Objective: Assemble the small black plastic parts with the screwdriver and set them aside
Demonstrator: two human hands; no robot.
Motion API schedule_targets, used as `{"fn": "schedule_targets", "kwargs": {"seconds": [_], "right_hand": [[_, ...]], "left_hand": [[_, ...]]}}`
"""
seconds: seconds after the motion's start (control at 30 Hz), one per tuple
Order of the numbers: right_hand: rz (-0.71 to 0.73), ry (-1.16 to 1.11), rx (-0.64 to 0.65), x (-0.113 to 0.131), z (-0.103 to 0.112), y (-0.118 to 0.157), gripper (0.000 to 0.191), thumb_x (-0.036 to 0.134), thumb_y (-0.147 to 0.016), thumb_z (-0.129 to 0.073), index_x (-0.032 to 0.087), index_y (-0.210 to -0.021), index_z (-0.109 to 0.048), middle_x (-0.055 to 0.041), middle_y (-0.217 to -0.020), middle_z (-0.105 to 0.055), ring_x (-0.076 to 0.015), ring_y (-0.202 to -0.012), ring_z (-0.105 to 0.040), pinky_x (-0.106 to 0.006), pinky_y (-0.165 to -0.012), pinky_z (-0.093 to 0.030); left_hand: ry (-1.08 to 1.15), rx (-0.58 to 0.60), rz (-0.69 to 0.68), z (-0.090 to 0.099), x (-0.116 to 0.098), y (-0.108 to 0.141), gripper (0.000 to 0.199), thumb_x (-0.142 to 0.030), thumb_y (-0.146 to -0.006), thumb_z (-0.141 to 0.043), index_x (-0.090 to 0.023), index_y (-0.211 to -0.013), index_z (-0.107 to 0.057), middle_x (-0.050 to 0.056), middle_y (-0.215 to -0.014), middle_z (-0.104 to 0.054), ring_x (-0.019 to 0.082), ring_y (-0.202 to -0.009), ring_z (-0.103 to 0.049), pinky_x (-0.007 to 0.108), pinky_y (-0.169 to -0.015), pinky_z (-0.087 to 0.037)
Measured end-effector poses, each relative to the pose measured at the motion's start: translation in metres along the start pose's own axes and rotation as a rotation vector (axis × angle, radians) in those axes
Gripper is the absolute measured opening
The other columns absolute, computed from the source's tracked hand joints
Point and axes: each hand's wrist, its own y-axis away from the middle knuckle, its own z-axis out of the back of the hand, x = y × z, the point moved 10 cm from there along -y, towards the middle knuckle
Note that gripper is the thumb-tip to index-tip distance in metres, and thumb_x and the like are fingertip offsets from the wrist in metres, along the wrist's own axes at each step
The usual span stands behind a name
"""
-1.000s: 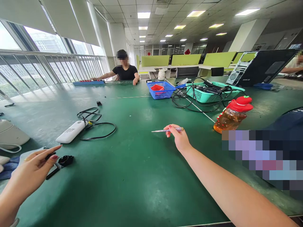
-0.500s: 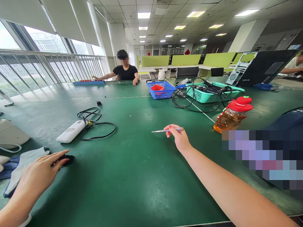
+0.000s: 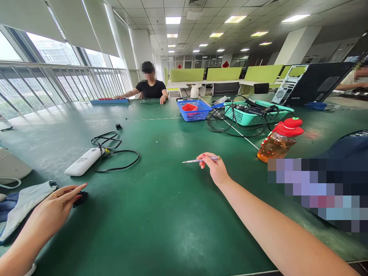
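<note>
- The thin screwdriver (image 3: 192,161) is in the right hand (image 3: 215,167), over the middle of the bench (image 3: 161,222), its tip pointing left. That hand's grip is pinched snug on it. Nothing has changed here in the last second.
- The left hand (image 3: 54,207), at the near left, is what moved. A second ago its fingertips were left of the small black thing (image 3: 81,199), which showed well. Now they are over it, and only a bit peeks out. A dark frame beside it can't be seen now.
- The left hand's fingers are bent a little. I can't tell if their grip has hold of the black thing. I think that hand is busy with it, while the other just holds the screwdriver.
- The gray and blue glove (image 3: 31,201), left of that hand, shows more now.
- Farther off lie a white power bank (image 3: 83,163) and its black cord (image 3: 123,151).
- On the right is a red-topped bottle (image 3: 277,143).
- Far away are a blue basket (image 3: 198,115) and a green basket (image 3: 247,119).
</note>
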Motion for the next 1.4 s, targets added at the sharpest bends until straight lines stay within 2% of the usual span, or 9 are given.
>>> {"fn": "schedule_targets", "kwargs": {"seconds": [0.1, 0.23, 0.47, 0.7, 0.87, 1.07, 1.27, 1.4], "right_hand": [[0.000, 0.000, 0.003, 0.002, -0.001, 0.000, 0.038, 0.055, -0.079, -0.065, 0.019, -0.072, -0.071, -0.0010, -0.061, -0.058, -0.0133, -0.057, -0.052, -0.030, -0.059, -0.046], [0.001, 0.001, 0.008, 0.002, -0.002, 0.000, 0.038, 0.055, -0.078, -0.065, 0.018, -0.072, -0.071, -0.0008, -0.061, -0.057, -0.0131, -0.057, -0.051, -0.029, -0.058, -0.046], [-0.001, 0.001, 0.011, 0.001, -0.003, 0.000, 0.038, 0.056, -0.078, -0.066, 0.018, -0.072, -0.071, -0.0010, -0.062, -0.058, -0.0130, -0.057, -0.051, -0.029, -0.058, -0.046], [-0.021, 0.018, 0.013, 0.001, -0.003, 0.001, 0.038, 0.055, -0.078, -0.065, 0.018, -0.072, -0.071, -0.0013, -0.062, -0.058, -0.0133, -0.058, -0.052, -0.029, -0.058, -0.046], [-0.021, 0.012, 0.014, 0.004, -0.004, 0.002, 0.039, 0.057, -0.076, -0.066, 0.019, -0.072, -0.071, -0.0010, -0.062, -0.057, -0.0134, -0.058, -0.051, -0.029, -0.058, -0.046], [-0.024, 0.015, 0.014, 0.005, -0.004, 0.002, 0.040, 0.058, -0.076, -0.066, 0.018, -0.072, -0.071, -0.0012, -0.061, -0.058, -0.0138, -0.059, -0.052, -0.029, -0.058, -0.046], [-0.025, 0.018, 0.009, 0.003, -0.004, 0.002, 0.042, 0.060, -0.076, -0.066, 0.018, -0.072, -0.072, -0.0014, -0.061, -0.059, -0.0136, -0.058, -0.052, -0.029, -0.058, -0.046], [-0.019, 0.016, 0.012, 0.002, -0.004, 0.001, 0.042, 0.060, -0.076, -0.066, 0.018, -0.072, -0.072, -0.0013, -0.061, -0.059, -0.0136, -0.057, -0.052, -0.029, -0.058, -0.046]], "left_hand": [[0.020, 0.019, 0.045, -0.003, 0.008, 0.003, 0.060, -0.052, -0.084, -0.027, -0.028, -0.120, -0.070, 0.004, -0.120, -0.071, 0.026, -0.098, -0.068, 0.039, -0.084, -0.057], [0.086, 0.022, 0.102, -0.006, 0.018, 0.005, 0.059, -0.061, -0.080, -0.032, -0.032, -0.110, -0.075, 0.000, -0.119, -0.072, 0.028, -0.106, -0.067, 0.043, -0.092, -0.055], [0.206, 0.071, 0.171, -0.007, 0.024, 0.004, 0.062, -0.070, -0.071, -0.040, -0.033, -0.104, -0.076, -0.003, -0.123, -0.070, 0.030, -0.114, -0.065, 0.047, -0.101, -0.051], [0.195, 0.013, 0.097, -0.003, 0.016, 0.006, 0.069, -0.076, -0.074, -0.034, -0.031, -0.100, -0.078, -0.002, -0.119, -0.072, 0.030, -0.110, -0.067, 0.045, -0.099, -0.054], [0.188, -0.001, 0.016, -0.006, 0.012, 0.005, 0.061, -0.069, -0.078, -0.036, -0.030, -0.100, -0.078, -0.001, -0.117, -0.073, 0.028, -0.106, -0.069, 0.041, -0.093, -0.058], [0.195, -0.013, -0.123, -0.003, -0.004, 0.008, 0.052, -0.050, -0.083, -0.036, -0.027, -0.110, -0.074, 0.000, -0.119, -0.073, 0.021, -0.100, -0.071, 0.028, -0.082, -0.059], [0.250, -0.014, -0.065, 0.001, -0.002, 0.010, 0.048, -0.049, -0.084, -0.040, -0.026, -0.110, -0.073, 0.002, -0.119, -0.072, 0.021, -0.099, -0.070, 0.029, -0.087, -0.057], [0.303, 0.006, -0.025, -0.002, 0.002, 0.009, 0.047, -0.051, -0.082, -0.044, -0.026, -0.107, -0.073, 0.003, -0.119, -0.072, 0.024, -0.105, -0.068, 0.035, -0.094, -0.055]]}}
